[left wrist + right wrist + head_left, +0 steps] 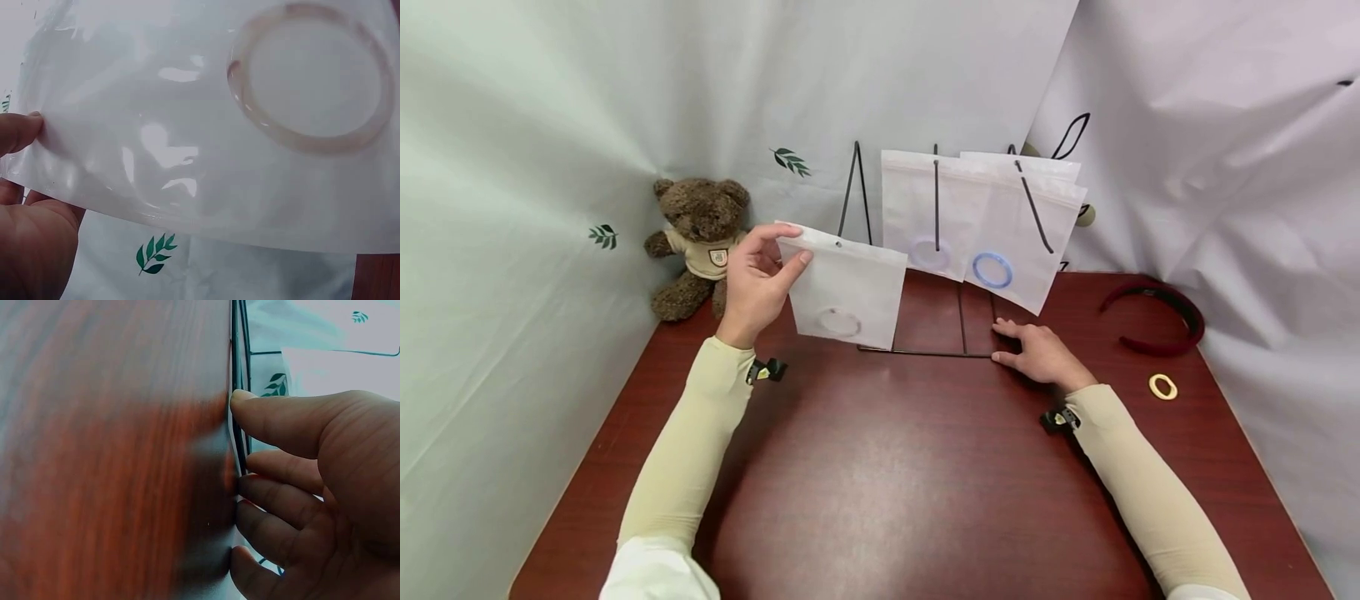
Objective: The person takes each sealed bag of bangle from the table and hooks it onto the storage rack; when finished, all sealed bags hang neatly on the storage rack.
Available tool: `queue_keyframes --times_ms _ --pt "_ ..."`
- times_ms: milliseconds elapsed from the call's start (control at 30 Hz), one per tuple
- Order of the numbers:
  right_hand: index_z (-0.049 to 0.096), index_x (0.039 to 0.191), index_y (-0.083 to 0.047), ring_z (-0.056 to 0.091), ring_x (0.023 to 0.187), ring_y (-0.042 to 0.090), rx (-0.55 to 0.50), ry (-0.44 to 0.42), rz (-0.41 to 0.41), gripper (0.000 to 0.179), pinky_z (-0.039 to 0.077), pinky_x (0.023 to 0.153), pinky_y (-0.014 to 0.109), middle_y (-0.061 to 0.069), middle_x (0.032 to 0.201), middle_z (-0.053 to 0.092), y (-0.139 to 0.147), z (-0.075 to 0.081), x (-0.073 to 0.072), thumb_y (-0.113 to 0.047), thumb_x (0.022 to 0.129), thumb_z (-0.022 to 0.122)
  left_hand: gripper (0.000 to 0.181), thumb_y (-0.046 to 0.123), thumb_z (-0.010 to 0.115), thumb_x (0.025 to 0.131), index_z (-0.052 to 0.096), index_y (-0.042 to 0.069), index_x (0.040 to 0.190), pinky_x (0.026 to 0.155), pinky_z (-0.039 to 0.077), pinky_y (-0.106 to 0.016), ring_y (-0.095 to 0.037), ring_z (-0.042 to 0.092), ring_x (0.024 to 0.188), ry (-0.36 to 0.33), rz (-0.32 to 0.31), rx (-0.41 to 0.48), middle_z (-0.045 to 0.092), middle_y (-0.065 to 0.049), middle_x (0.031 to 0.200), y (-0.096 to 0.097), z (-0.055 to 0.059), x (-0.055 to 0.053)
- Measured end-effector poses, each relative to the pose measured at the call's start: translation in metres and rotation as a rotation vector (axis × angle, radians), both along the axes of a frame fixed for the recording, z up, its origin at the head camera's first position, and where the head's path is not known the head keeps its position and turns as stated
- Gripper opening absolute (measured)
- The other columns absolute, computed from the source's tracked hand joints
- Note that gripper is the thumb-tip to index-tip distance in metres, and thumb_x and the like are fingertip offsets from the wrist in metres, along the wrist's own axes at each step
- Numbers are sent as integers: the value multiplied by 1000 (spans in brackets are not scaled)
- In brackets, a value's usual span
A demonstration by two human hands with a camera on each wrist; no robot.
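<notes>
My left hand (pixel 756 283) pinches the upper left corner of a white zip bag (pixel 857 283), thumb in front and fingers behind. A pale bangle with brownish patches (pixel 250 106) shows through the bag's film. The bag's punched hole is right at the tip of the left prong of a black wire display rack (pixel 925 353). My right hand (pixel 1037 354) rests at the front right corner of the rack's base, fingers spread. In the right wrist view its thumb (pixel 275 419) touches the base wire and the fingertips meet the tabletop.
White bags hang from the middle and right prongs, one with a lilac bangle (pixel 931 254), another with a blue bangle (pixel 992 270). A teddy bear (pixel 700 242) sits at the back left. A dark red headband (pixel 1187 329) and a yellow ring (pixel 1162 387) lie at right.
</notes>
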State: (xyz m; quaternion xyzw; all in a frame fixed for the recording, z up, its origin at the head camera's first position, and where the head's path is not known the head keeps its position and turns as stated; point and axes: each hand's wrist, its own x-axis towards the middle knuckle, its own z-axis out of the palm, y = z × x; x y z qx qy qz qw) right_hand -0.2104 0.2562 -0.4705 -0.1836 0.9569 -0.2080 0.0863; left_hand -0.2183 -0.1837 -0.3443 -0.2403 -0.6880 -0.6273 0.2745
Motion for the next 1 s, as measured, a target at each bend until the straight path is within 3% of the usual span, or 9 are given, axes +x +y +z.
queue_keyframes --times_ms 167,333,400,567,800,1000 --pt "48 149 -10 42 145 37 -9 0 -4 64 36 115 56 21 154 44 -1 1 1 -35 94 70 31 -6 75 84 67 -5 114 48 33 -20 -9 39 56 13 -31 63 68 3 92 2 -3 -5" --pt "49 149 -10 42 145 37 -4 3 -5 64 36 115 56 21 154 44 -2 1 1 -35 94 70 30 -4 75 85 68 -2 114 48 32 -20 -10 36 56 4 3 80 61 4 81 3 -8 -12" --pt "49 149 -10 43 144 36 -6 8 -8 64 36 115 55 21 153 45 -2 1 1 -35 94 70 30 -3 75 85 69 1 115 51 36 -19 -9 41 59 -20 6 84 64 4 86 5 -8 -16" --pt "50 148 -9 43 143 37 -9 19 -6 64 36 114 56 22 152 45 -2 0 2 -34 93 70 31 -4 73 86 70 6 115 54 38 -18 -8 45 60 -61 12 120 70 3 103 11 -9 -34" --pt "49 149 -9 42 144 36 -8 8 -10 64 36 115 55 21 153 45 -2 1 1 -34 94 70 30 -8 72 85 71 6 112 55 36 -19 -9 40 60 -68 27 204 68 3 101 19 -8 -61" --pt "49 149 -10 42 145 35 -6 2 -16 64 36 115 55 20 153 45 -3 2 0 -35 94 70 27 -5 74 85 73 8 109 54 32 -20 -11 34 60 -57 64 223 61 0 89 25 -5 -83"
